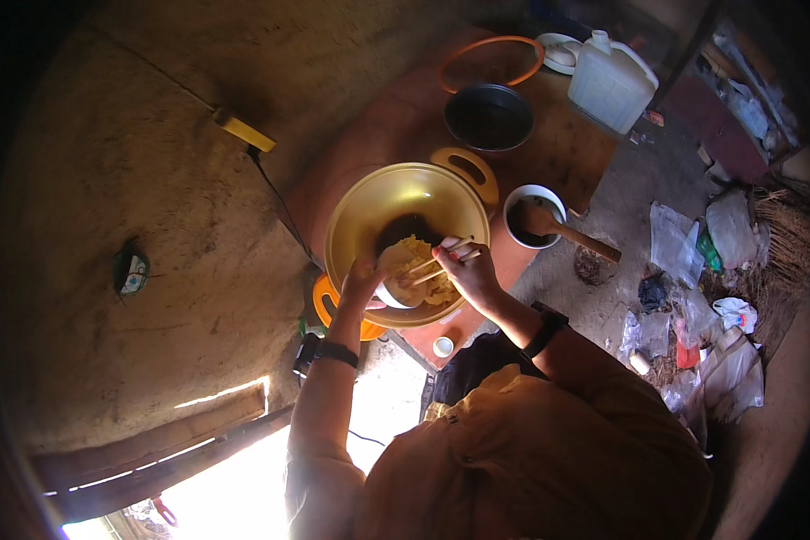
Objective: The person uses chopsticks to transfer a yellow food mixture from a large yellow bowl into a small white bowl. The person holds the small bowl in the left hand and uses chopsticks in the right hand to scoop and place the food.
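Note:
My left hand (pixel 361 287) grips the rim of a white bowl (pixel 398 295), tilted over a yellow two-handled wok (pixel 358 202). In my right hand (pixel 469 273) is a pair of wooden chopsticks (pixel 426 277), their tips at the bowl's mouth. Yellow food pieces (pixel 440 290), perhaps scrambled egg, lie in the wok around and beyond the bowl. How much food is still inside the bowl I cannot tell. A dark patch (pixel 405 228) shows on the wok's floor behind the food.
Right of the wok, a white bowl (pixel 511 192) holds dark contents and a wooden spatula (pixel 584 243). Farther back are a dark round pan (pixel 489 118), an orange ring (pixel 496 40) and a plastic jug (pixel 611 84). A small white cup (pixel 443 347) stands near the table's front corner. Plastic bags (pixel 675 243) litter the floor.

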Demonstrator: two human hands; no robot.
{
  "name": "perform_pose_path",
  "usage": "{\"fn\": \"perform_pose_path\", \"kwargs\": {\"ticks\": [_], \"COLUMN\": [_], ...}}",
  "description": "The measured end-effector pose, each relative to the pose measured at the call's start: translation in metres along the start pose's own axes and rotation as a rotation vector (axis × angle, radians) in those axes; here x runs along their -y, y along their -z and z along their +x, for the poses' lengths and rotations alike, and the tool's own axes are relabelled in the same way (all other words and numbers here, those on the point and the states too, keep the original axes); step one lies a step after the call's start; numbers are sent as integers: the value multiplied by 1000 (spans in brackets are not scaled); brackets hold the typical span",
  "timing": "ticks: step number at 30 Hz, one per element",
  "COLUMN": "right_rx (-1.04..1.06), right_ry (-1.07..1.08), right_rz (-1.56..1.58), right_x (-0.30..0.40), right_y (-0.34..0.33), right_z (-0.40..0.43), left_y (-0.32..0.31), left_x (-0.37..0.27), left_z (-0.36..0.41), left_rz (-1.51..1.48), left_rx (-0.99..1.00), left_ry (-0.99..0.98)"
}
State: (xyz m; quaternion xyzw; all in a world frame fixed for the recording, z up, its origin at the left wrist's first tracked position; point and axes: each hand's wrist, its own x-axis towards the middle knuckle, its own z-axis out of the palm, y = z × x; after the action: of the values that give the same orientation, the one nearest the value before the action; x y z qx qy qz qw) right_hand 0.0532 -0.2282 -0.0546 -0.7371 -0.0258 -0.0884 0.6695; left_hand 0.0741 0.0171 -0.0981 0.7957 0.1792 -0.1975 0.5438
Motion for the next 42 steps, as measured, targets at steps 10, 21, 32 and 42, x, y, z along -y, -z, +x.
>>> {"fn": "perform_pose_path", "kwargs": {"ticks": [10, 21, 32, 42], "right_rx": [-26, 474, -42, -90], "right_ry": [200, 265, -25, -352], "right_rz": [-322, -441, -535, 118], "right_x": [28, -6, -26, -58], "right_y": [52, 40, 75, 47], "right_z": [61, 56, 79, 26], "left_y": [29, 40, 6, -14], "left_x": [-5, -3, -9, -7], "left_z": [-12, 8, 15, 8], "left_rz": [-289, 15, 615, 496], "left_rx": [-42, -205, -262, -95], "left_ry": [122, -33, -307, -143]}}
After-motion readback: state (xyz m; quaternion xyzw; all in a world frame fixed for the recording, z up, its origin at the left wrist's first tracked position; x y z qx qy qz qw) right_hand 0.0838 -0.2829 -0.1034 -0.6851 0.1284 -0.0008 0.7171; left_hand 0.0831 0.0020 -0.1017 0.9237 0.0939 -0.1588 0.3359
